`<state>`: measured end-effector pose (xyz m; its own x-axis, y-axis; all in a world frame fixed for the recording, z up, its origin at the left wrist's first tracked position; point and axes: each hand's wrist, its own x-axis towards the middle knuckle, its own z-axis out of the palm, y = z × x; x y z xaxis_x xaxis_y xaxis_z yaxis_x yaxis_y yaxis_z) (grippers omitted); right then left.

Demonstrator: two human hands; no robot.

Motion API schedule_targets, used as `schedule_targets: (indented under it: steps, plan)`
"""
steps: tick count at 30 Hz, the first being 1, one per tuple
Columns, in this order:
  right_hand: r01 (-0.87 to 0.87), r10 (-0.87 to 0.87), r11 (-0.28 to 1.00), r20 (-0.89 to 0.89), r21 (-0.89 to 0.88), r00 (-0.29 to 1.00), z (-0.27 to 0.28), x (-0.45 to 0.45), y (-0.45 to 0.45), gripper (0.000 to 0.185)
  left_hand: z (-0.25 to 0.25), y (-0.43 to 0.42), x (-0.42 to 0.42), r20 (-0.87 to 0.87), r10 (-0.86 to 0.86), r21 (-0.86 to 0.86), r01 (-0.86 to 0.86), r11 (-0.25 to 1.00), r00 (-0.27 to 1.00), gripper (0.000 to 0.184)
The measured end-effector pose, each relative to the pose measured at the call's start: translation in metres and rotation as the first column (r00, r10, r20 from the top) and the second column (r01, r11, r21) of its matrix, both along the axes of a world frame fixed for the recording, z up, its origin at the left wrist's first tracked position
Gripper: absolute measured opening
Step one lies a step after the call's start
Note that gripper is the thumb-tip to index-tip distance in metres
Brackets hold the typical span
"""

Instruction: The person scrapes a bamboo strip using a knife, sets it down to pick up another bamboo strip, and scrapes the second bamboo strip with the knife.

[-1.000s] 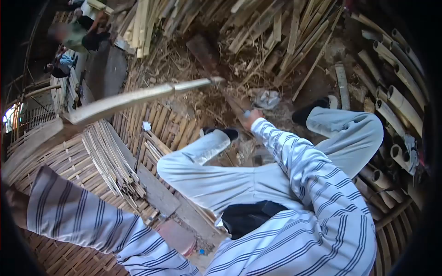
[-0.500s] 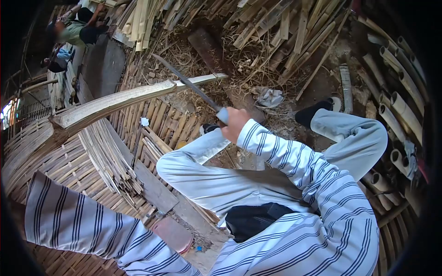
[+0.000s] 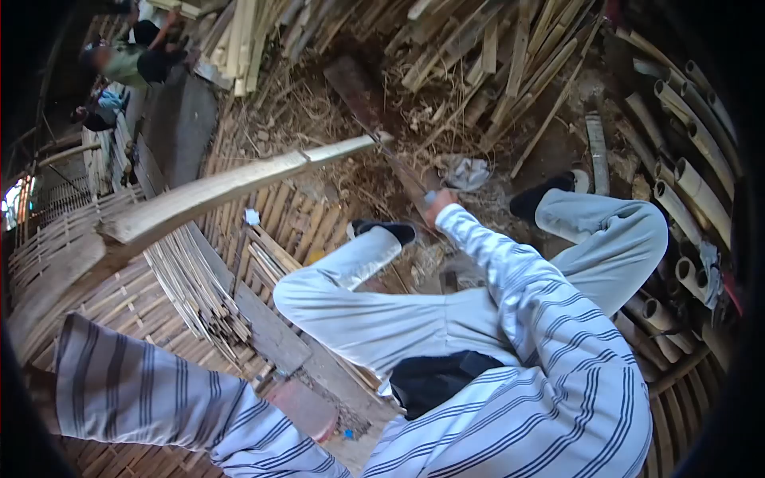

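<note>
Head view: at the dark left edge, only a small part of the left hand [image 3: 41, 393] is shown, beneath the left end of a long bamboo piece [image 3: 227, 182]; its fingers are hidden, so whether anything is gripped cannot be told. Higher up, a person [image 3: 123, 65] in a pale green top is seen in the background. The split bamboo is stretched from the left side toward the middle, slanting upward, and its pale tip is placed near the blade of a knife [image 3: 409, 177]; whether the 2 touch cannot be made out. Below it, a bundle of thin strips [image 3: 191, 291] is laid. Near the centre, the knife is held by the right hand [image 3: 441, 207], its fingers closed around the handle, with the blade pointed up and to the left over littered ground. Just beside that hand, crumpled plastic [image 3: 467, 173] is seen, and split bamboo lengths [image 3: 522, 68] are heaped beyond. At the far right, bamboo tubes [image 3: 700, 190] are stacked, several open ends being shown.
</note>
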<state>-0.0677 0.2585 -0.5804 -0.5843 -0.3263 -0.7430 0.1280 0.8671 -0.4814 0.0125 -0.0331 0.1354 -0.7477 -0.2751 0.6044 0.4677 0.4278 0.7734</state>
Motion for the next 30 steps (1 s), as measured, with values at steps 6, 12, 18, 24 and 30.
schedule_targets:
  steps: [6,12,18,24,30]
  plan:
    - [-0.254,0.162,0.93,-0.323,-0.266,0.932,0.121,-0.005,-0.033,0.032,-0.013,0.022,-0.009,-0.236,0.238,0.098,-0.221,0.97,0.942,0.025]
    - [-0.097,0.037,0.88,-0.136,-0.464,0.99,0.204,0.0,-0.043,0.029,-0.015,0.025,-0.011,-0.196,0.273,0.106,-0.257,0.961,0.942,0.024]
    - [-0.087,0.087,0.991,0.001,-0.103,0.996,0.068,0.009,-0.018,0.036,-0.012,0.02,-0.017,-0.157,0.271,0.126,-0.253,0.959,0.95,0.022]
    - [0.056,-0.066,0.996,0.136,0.076,0.989,0.06,-0.006,0.001,0.046,-0.011,0.006,-0.012,-0.034,0.25,0.118,-0.245,0.962,0.968,0.021]
    - [0.109,-0.098,0.99,0.12,-0.088,0.988,0.054,-0.008,-0.029,0.046,-0.007,-0.006,-0.002,0.085,0.248,0.101,-0.256,0.961,0.965,0.019]
